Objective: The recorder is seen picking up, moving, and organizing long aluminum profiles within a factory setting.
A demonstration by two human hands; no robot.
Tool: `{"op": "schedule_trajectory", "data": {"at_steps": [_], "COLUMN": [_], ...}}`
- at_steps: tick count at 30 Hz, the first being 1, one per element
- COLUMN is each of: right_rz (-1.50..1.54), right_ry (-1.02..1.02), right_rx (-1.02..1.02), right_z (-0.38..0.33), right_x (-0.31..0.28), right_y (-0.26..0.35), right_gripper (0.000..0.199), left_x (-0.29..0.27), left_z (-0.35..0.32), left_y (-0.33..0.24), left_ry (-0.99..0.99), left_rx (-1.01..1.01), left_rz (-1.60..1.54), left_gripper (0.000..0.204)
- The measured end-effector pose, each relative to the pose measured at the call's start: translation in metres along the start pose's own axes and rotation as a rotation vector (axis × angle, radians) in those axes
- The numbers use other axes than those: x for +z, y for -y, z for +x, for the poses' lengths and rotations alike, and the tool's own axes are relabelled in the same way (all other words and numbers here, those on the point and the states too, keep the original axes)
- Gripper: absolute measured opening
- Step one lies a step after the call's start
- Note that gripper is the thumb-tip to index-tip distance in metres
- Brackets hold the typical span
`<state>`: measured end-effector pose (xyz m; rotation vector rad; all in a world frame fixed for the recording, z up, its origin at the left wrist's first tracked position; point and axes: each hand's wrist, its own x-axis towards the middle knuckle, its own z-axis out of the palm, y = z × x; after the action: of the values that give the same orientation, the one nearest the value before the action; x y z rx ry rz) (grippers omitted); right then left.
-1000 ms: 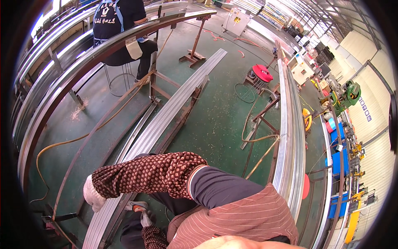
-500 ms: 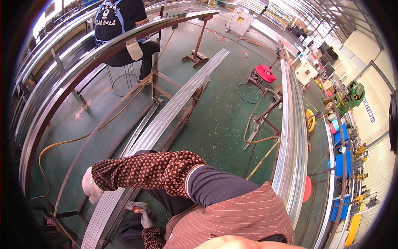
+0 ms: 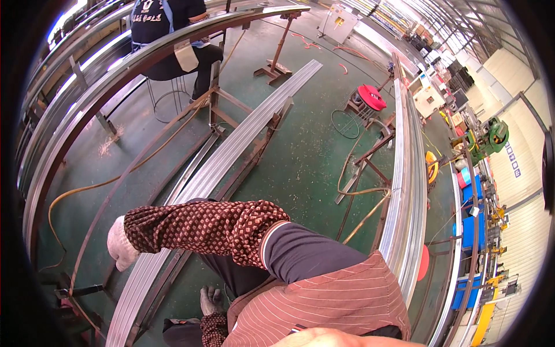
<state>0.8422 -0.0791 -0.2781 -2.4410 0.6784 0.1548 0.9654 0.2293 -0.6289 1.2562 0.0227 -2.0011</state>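
Observation:
Long silver grooved metal profiles (image 3: 248, 130) lie side by side on a low brown steel stand (image 3: 245, 168), running from the lower left toward the far middle. My right hand (image 3: 122, 244), in a whitish glove, reaches across them in a patterned sleeve. It is at their left edge with its fingers bent downward and closed. What those fingers hold, if anything, is hidden. My left hand (image 3: 211, 300), in a greyish glove, is low beside my leg, to the right of the stand. Its fingers are apart and nothing shows in them.
A co-worker (image 3: 173, 40) sits at the far left behind a long curved-looking rail (image 3: 95, 113). More metal profiles (image 3: 402, 214) rest on a rack at right. A yellow hose (image 3: 139, 168) crosses the floor on the left. A red-topped stool (image 3: 371, 97) and white cabinet (image 3: 338, 24) stand farther off.
My right hand has shifted slightly up and left along the profiles' edge. My left hand has turned, its fingers now pointing away and apart. The view has shifted a little.

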Motion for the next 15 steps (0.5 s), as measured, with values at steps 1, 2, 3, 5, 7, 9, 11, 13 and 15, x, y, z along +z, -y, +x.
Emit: {"op": "schedule_trajectory", "data": {"at_steps": [1, 2, 3, 5, 7, 9, 11, 13, 15], "right_rz": [-0.002, 0.002, 0.005, -0.003, 0.022, 0.018, 0.005, -0.004, -0.012], "right_ry": [0.010, 0.013, 0.016, 0.057, 0.065, 0.082, 0.083, 0.065, 0.078], "right_rx": [-0.001, -0.003, -0.015, 0.000, -0.023, -0.012, -0.008, -0.011, 0.024], "right_z": [0.001, 0.003, 0.006, 0.007, 0.012, 0.009, 0.005, 0.004, 0.003], "right_x": [0.001, 0.002, 0.002, 0.005, 0.007, 0.006, 0.004, 0.007, 0.005], "right_y": [0.000, 0.000, 0.005, 0.002, 0.011, 0.017, 0.017, 0.007, 0.005], "right_gripper": [0.046, 0.046, 0.046, 0.046, 0.045, 0.044, 0.044, 0.045, 0.046], "left_x": [0.012, 0.017, 0.019, 0.046, 0.033, 0.028, 0.030, 0.045, 0.046], "left_z": [-0.006, -0.007, -0.011, -0.014, -0.015, -0.014, -0.014, -0.020, -0.022], "left_y": [0.000, 0.001, 0.000, -0.002, 0.003, 0.007, 0.007, 0.002, 0.000], "left_ry": [-0.133, -0.131, -0.157, -0.321, -0.240, -0.153, -0.175, -0.189, -0.210], "left_rx": [0.019, 0.015, 0.028, 0.023, 0.034, 0.036, 0.022, 0.006, 0.002], "left_rz": [-0.001, -0.011, -0.043, -0.063, -0.111, -0.152, -0.146, -0.140, -0.134], "left_gripper": [0.024, 0.024, 0.024, 0.032, 0.032, 0.033, 0.025, 0.021, 0.019]}}
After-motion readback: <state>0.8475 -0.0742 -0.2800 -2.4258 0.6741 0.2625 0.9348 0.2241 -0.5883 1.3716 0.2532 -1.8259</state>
